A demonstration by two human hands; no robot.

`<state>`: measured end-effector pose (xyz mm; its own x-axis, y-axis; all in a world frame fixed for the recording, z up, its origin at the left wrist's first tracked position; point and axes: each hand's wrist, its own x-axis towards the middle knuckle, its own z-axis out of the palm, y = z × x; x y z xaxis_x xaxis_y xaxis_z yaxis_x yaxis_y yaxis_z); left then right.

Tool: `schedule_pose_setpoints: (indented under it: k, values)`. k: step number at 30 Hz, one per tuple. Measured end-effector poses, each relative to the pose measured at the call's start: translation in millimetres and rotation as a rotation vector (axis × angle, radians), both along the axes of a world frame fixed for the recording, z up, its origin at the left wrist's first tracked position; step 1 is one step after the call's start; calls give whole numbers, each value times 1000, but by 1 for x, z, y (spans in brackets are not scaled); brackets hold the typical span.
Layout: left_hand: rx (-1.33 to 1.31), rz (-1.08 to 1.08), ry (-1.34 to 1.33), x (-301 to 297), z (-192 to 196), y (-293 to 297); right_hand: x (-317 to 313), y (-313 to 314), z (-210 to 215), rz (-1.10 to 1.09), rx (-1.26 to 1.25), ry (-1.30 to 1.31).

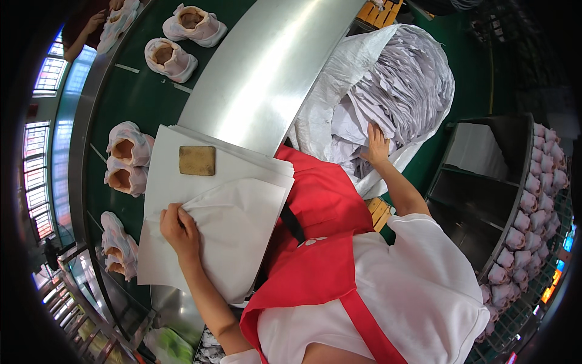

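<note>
Paper heap (409, 85) at right hand (378, 147), long axis toward upper right

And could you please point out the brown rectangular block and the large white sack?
Brown rectangular block (197, 161): head view, middle of its top face.
Large white sack (316, 112): head view, its left side wall.

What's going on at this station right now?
The left hand, fingers curled, is on a stack of white sheets, where the top one is creased. A small brown block lies on the stack. The right hand is on grayish paper inside an open white sack. Pale shoes stand to the left.
</note>
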<state>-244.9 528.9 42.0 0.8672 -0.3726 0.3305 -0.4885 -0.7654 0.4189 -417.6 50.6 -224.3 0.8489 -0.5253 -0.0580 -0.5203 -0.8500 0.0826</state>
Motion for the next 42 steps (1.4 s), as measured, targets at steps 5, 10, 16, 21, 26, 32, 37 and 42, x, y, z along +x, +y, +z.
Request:
schedule_pose_setpoints:
  k: [5, 10, 16, 21, 26, 32, 37, 42]
  values:
    - [-7, 0, -10, 0, 0, 0, 3, -20, -11, 121, 58, -231]
    - [-24, -18, -33, -3, 5, 1, 18, -22, 43, -264, 451, -427]
    - [-56, -154, -177, -13, 22, -3, 36, -36, 127, -210, 556, -473]
    - [-47, -356, -305, -23, 44, -10, 74, 12, 242, 5, 657, -608]
    - [-15, -507, -405, -53, 70, -21, 105, 161, 374, 363, 1093, -347]
    - [-129, -355, -481, -63, 96, -25, 116, 250, 386, 1337, 1101, -122]
    - [-85, -161, -434, -67, 116, -7, 126, 247, 404, 1150, 1571, -370]
    - [25, 271, -495, -64, 134, 16, 84, 253, 441, 1133, 1214, -751]
